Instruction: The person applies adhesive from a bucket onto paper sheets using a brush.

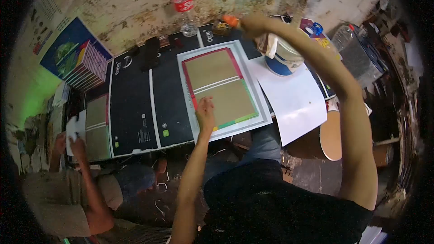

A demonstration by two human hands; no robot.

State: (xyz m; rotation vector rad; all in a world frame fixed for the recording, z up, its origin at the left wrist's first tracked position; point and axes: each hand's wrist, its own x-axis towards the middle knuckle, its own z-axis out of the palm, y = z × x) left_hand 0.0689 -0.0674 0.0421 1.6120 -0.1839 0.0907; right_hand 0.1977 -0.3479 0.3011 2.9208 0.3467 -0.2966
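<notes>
On the dark table lies a white sheet (266, 118) bearing two tan boards (211, 70) with red and green strips round their edges and a narrow gap between them. My left hand (205, 108) rests at the left side of the lower board, fingers apart, with nothing in it. My right hand (253, 25) is raised past the sheet's upper right corner, closed on an orange object (230, 21) that I cannot make out fully. Below my right forearm stands a white and blue bucket (284, 61). A blank white sheet (296, 104) lies to the right.
A plastic bottle (186, 16) stands at the back by the wall. Stacked books (88, 65) are at the left. A co-worker's hands (72, 144) hold something white beside another boarded cover (97, 126). A round-ended paddle (331, 135) is at the right edge.
</notes>
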